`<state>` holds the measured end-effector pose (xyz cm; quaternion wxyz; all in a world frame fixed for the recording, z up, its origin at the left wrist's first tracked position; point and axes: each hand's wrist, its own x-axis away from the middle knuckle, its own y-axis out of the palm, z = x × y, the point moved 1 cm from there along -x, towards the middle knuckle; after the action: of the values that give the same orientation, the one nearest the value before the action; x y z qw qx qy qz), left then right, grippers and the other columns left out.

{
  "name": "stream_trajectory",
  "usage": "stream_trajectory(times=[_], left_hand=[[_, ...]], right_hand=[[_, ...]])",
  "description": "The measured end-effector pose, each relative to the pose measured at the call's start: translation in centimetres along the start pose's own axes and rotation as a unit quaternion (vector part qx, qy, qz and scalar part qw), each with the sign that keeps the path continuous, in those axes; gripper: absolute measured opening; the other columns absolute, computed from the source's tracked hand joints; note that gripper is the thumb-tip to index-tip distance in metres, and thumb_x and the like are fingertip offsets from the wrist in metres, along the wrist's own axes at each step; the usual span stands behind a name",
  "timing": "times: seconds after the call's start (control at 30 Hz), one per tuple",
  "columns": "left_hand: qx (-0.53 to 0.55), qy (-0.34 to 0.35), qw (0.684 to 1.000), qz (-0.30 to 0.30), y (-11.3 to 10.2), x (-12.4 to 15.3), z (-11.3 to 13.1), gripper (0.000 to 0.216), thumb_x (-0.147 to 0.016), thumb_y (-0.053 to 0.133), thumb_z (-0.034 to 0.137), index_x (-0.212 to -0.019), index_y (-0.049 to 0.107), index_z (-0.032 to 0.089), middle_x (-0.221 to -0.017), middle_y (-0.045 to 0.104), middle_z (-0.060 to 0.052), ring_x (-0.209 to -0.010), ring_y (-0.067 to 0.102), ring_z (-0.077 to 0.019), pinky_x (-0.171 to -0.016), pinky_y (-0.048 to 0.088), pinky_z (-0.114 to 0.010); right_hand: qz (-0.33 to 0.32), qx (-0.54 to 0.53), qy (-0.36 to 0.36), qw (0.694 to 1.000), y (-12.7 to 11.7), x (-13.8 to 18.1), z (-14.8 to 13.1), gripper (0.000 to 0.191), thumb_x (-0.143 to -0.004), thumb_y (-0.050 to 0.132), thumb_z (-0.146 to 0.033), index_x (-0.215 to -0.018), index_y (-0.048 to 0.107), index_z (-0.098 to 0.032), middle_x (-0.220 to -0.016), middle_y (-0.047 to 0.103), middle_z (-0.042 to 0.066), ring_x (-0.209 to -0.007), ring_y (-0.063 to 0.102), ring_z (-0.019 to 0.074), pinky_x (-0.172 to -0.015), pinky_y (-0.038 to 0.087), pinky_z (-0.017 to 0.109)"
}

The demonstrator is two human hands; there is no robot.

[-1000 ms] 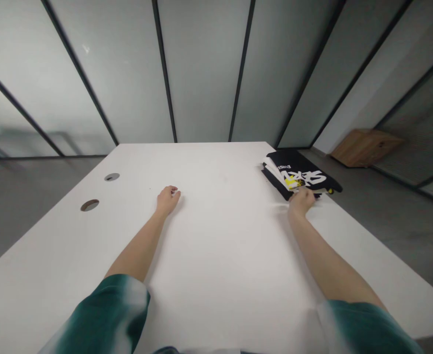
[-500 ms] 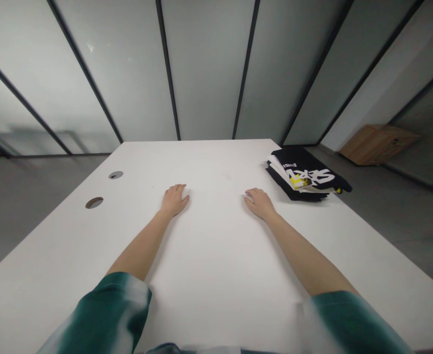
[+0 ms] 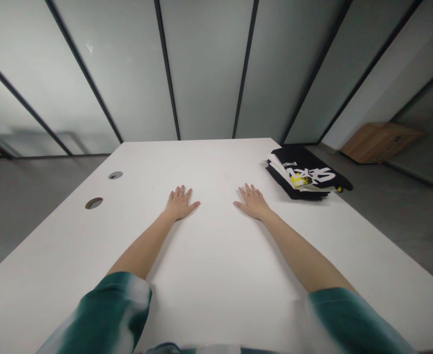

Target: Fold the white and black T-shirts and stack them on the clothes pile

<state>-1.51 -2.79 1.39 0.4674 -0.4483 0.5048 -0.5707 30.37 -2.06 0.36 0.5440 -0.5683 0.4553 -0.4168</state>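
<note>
My left hand (image 3: pixel 180 203) lies flat on the white table (image 3: pixel 216 275), palm down, fingers spread, holding nothing. My right hand (image 3: pixel 252 201) lies flat beside it in the same way, fingers stretched out and empty. A small pile of folded black and white clothes (image 3: pixel 307 173) with white and yellow print sits near the table's right edge, a short way to the right of my right hand and apart from it. Both forearms are bare below green and white sleeves.
Two round cable holes (image 3: pixel 93 202) (image 3: pixel 115 175) are cut in the table's left side. Frosted glass panels with dark frames (image 3: pixel 205 69) stand behind the table. A wooden box (image 3: pixel 381 140) sits on the grey floor at the right.
My right hand left the clothes pile, moved left to the middle of the table and flattened. My left hand uncurled and spread flat. The pile stays where it was.
</note>
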Motion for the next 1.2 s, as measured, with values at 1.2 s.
stream_trajectory(times=[1.2], left_hand=[[0.011,-0.003,1.000,-0.008,-0.16,-0.15,-0.05,0.091,-0.087,0.032,0.078,-0.156,0.031,0.020,-0.164,0.019,-0.017,-0.150,0.015,-0.0398,-0.119,0.015,-0.057]], right_hand=[[-0.041,-0.010,0.000,0.999,-0.14,-0.28,-0.01,0.086,-0.091,0.021,-0.074,-0.158,0.027,-0.020,-0.165,0.019,0.013,-0.151,0.016,0.0345,-0.121,0.013,0.051]])
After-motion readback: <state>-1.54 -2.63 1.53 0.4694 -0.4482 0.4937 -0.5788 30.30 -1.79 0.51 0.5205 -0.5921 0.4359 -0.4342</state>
